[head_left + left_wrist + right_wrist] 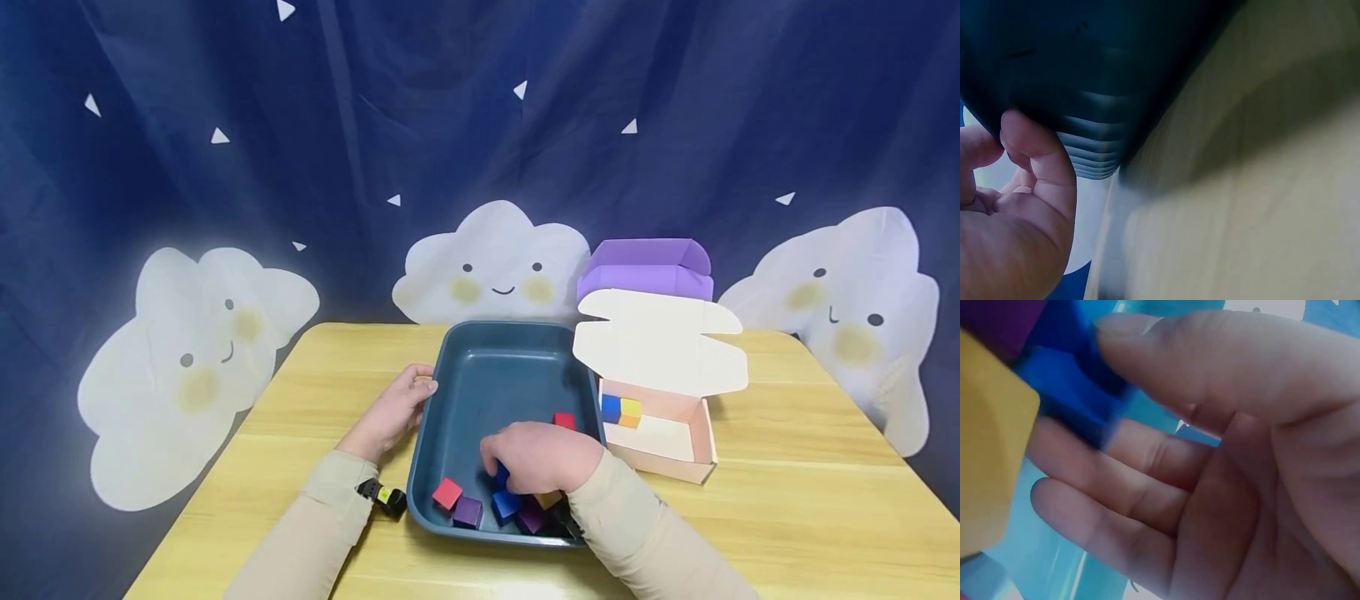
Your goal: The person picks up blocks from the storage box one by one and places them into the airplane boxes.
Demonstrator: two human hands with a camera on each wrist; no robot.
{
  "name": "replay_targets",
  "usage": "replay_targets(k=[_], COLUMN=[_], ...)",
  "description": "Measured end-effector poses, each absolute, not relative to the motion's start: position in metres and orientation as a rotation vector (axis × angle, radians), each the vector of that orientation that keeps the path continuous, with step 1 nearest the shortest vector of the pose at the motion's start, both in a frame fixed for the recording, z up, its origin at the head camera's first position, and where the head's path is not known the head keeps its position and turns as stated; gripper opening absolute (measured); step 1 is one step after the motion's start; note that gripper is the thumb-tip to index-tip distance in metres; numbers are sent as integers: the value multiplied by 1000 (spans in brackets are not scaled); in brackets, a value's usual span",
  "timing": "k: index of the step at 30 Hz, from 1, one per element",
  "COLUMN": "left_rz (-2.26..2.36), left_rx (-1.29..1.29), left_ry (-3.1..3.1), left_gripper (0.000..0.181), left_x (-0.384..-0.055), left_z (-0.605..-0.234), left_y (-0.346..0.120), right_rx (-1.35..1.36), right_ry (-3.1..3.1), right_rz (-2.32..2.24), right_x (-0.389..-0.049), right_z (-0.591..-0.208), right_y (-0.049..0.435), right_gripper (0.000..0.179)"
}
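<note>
A dark blue-green tray lies on the table, and my left hand holds its left rim, thumb against the outer wall in the left wrist view. Over the near part of the tray, my right hand pinches a blue cube between thumb and fingers; from the head view that cube is mostly hidden. Another blue cube is just nearer. Around it are a red cube, a purple cube, a second purple cube and a partly covered yellow cube. Beyond the right hand shows another red cube.
Right of the tray stands an open pale pink box, its white lid tipped back. Inside, a blue cube sits beside a yellow cube. A purple box stands behind, near the curtain.
</note>
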State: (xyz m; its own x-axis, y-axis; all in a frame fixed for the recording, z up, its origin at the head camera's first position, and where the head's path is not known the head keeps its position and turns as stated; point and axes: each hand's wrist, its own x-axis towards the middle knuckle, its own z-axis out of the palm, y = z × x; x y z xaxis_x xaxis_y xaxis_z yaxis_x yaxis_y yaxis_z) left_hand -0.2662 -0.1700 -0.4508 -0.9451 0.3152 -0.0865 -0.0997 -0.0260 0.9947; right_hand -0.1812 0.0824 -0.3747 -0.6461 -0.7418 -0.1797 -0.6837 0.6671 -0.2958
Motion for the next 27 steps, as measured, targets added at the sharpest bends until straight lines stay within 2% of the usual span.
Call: replay_targets(k=[7,15,21,27], left_rz=[2042,2034,2046,2037], left_rx=[240,256,237,247], left_ry=[1977,1988,1993,1981], left_gripper=[29,28,27,28], left_x=[-265,-264,-263,-262], left_z=[-448,-449,-448,-448], left_y=[-169,-171,-171,-171], right_rx=[-1128,-1090,-1162,-1117], right_ry=[2620,2697,2840,2967], right_rz=[-364,-433,-500,-512], right_x=[-183,-182,-180,-186], right_z=[-371,-351,-331,-325], right_y=[86,104,134,179], right_gripper=[31,31,29,26])
